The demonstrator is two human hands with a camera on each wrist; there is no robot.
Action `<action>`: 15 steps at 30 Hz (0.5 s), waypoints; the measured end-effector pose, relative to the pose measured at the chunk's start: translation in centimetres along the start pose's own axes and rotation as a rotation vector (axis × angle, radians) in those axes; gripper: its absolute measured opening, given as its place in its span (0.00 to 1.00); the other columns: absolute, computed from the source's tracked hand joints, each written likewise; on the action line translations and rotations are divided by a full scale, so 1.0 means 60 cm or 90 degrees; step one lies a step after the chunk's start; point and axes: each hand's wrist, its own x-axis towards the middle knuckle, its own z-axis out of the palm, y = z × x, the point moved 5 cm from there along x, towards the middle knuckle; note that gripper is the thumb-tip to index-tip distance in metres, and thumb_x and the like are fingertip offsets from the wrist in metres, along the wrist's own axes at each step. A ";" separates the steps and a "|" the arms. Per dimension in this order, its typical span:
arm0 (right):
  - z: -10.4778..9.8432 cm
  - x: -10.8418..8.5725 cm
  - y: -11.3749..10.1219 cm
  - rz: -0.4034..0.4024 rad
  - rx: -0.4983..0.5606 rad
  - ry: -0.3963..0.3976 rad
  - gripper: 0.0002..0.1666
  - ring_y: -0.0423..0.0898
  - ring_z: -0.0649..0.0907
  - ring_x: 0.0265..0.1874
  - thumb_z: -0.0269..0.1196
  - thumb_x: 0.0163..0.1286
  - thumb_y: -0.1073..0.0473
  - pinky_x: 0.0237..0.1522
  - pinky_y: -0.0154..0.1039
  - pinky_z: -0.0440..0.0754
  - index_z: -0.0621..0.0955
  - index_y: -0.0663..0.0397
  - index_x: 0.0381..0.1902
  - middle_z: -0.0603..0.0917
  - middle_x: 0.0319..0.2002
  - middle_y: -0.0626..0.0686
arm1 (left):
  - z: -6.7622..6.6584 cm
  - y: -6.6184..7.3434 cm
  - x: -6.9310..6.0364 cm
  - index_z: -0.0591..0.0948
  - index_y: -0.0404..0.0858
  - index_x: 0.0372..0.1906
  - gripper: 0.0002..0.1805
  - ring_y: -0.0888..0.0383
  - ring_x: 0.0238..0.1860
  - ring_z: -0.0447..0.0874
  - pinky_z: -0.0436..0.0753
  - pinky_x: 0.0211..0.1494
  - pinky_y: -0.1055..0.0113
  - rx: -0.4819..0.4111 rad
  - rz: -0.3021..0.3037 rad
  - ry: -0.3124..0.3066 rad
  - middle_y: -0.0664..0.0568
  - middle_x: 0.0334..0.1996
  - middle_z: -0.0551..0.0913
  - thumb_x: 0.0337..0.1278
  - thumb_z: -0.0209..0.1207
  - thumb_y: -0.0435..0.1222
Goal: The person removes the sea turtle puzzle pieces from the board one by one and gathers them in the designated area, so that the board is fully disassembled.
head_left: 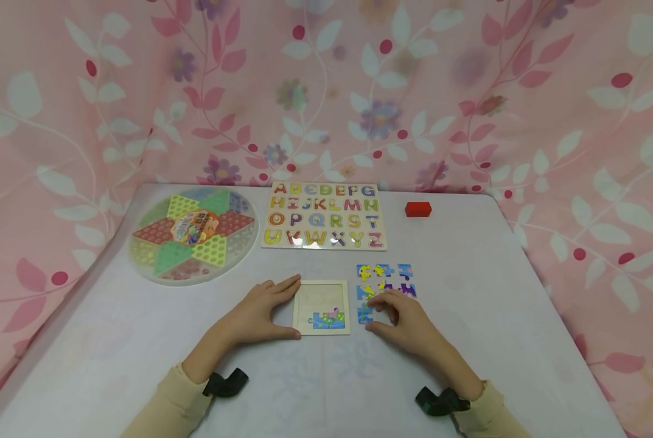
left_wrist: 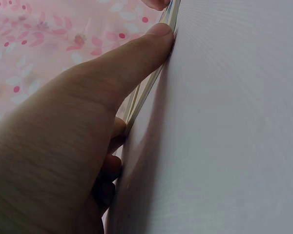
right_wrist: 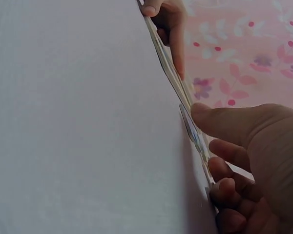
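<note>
A square wooden puzzle tray (head_left: pixel 322 282) lies on the white-covered table, with joined blue, green and pink pieces (head_left: pixel 328 320) in its lower right part. My left hand (head_left: pixel 257 314) rests at the tray's left side, thumb at the near corner and straight fingers at the far corner. Right of the tray are several loose jigsaw pieces (head_left: pixel 405 271) in rows. My right hand (head_left: pixel 405 322) has thumb and forefinger bent about the near and far edges of a blue jigsaw piece (head_left: pixel 364 314) at the lower left. The other right fingers curl loosely in the right wrist view.
A wooden alphabet board (head_left: pixel 324 212) lies behind the tray. To its left is a round Chinese checkers board (head_left: pixel 193 234) with coloured triangles. A red block (head_left: pixel 418 209) sits at the back right. A pink floral curtain (head_left: pixel 326 91) hangs behind the table (head_left: pixel 468 261).
</note>
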 end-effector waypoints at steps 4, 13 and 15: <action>-0.010 0.003 0.001 0.024 0.026 0.008 0.23 0.42 0.76 0.30 0.81 0.61 0.55 0.32 0.33 0.74 0.86 0.44 0.53 0.80 0.34 0.45 | 0.000 0.001 0.000 0.66 0.42 0.82 0.61 0.61 0.48 0.69 0.69 0.58 0.56 0.002 0.002 0.003 0.57 0.84 0.61 0.49 0.71 0.70; -0.026 0.016 -0.014 -0.017 0.004 0.024 0.23 0.42 0.77 0.31 0.80 0.62 0.59 0.34 0.31 0.77 0.86 0.52 0.53 0.82 0.36 0.47 | -0.002 0.003 -0.001 0.66 0.42 0.82 0.60 0.62 0.48 0.69 0.69 0.58 0.56 0.004 0.002 0.001 0.56 0.83 0.62 0.49 0.72 0.69; -0.028 0.018 -0.018 -0.028 0.007 0.028 0.23 0.42 0.78 0.32 0.80 0.62 0.60 0.35 0.32 0.77 0.86 0.53 0.53 0.83 0.37 0.48 | -0.002 0.004 -0.002 0.66 0.42 0.82 0.60 0.62 0.48 0.69 0.70 0.58 0.56 0.004 0.002 0.001 0.56 0.83 0.62 0.49 0.72 0.69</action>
